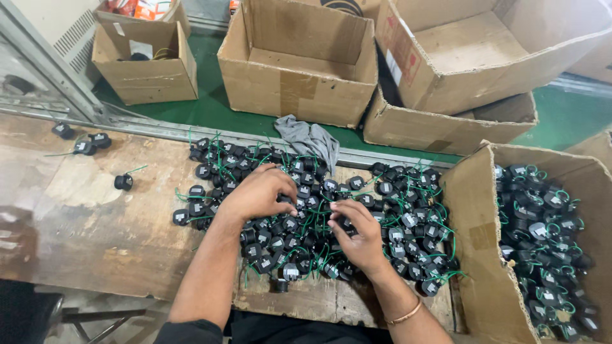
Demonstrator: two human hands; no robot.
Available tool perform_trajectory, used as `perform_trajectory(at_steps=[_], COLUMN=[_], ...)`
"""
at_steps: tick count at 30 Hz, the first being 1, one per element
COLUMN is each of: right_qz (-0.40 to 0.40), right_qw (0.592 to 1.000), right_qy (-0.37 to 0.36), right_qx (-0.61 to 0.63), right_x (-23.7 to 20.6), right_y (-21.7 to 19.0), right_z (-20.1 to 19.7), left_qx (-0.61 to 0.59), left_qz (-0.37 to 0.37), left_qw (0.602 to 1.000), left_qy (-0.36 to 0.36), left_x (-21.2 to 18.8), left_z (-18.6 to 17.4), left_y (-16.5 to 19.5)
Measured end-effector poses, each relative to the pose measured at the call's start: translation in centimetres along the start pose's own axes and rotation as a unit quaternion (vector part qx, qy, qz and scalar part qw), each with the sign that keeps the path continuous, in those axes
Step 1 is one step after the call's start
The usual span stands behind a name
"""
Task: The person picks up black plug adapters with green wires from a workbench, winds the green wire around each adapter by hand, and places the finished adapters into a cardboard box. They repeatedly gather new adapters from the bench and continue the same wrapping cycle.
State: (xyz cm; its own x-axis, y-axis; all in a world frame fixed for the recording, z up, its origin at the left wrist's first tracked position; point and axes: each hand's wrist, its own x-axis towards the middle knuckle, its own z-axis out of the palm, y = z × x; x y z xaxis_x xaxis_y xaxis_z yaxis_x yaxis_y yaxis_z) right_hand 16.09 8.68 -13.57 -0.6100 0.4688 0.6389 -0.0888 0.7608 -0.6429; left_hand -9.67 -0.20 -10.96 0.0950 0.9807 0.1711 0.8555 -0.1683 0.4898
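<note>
Fingers (288, 191) of the left hand (258, 193) curl down into the coils (408, 216) heaped mid-bench (95, 216); whether they grip 1 is hidden. Right hand (360, 232) pinches 1 coil (347, 223). Each looks small, light, rigid; best taken by the round body, since the thin green leads snag.

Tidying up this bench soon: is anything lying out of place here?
Yes. A few black parts with green wires lie apart on the left of the table, away from the pile, and a grey rag lies crumpled at the back edge.
</note>
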Motion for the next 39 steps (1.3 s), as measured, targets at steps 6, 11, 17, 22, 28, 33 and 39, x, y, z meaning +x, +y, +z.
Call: perform_trajectory(at_steps=[6,11,17,22,28,33,39], right_qz=[0.064,0.166,0.158,0.185,0.187,0.171,0.169], right_qw=[0.996,0.967,0.967,0.958,0.958,0.954,0.954], right_qy=[0.039,0.080,0.085,0.076,0.084,0.087,0.091], right_qx=[0.051,0.176,0.181,0.207,0.201,0.230,0.229], right_x=[-1.1,-1.8,-2.0,-2.1,-1.8,-2.0,-2.2], right_y=[0.7,1.6,2.1,1.4,1.1,1.2,1.2], right_z=[-0.4,-0.4,-0.6,-0.6,-0.7,-0.7,-0.7], left_qx=[0.005,-0.033,-0.041,0.015,-0.041,-0.023,-0.088], left_qz=[0.011,0.075,0.110,0.068,-0.002,0.008,0.078], left_qw=[0.999,0.989,0.980,0.994,0.999,1.000,0.993], left_qy=[0.045,0.122,0.163,0.084,0.015,0.013,-0.007], left_x=[0.4,1.1,1.0,0.4,-0.4,0.2,-0.1], left_z=[0.7,0.9,0.8,0.2,0.1,1.1,1.1], left_y=[0.1,0.8,2.2,1.5,0.1,-0.2,-0.3])
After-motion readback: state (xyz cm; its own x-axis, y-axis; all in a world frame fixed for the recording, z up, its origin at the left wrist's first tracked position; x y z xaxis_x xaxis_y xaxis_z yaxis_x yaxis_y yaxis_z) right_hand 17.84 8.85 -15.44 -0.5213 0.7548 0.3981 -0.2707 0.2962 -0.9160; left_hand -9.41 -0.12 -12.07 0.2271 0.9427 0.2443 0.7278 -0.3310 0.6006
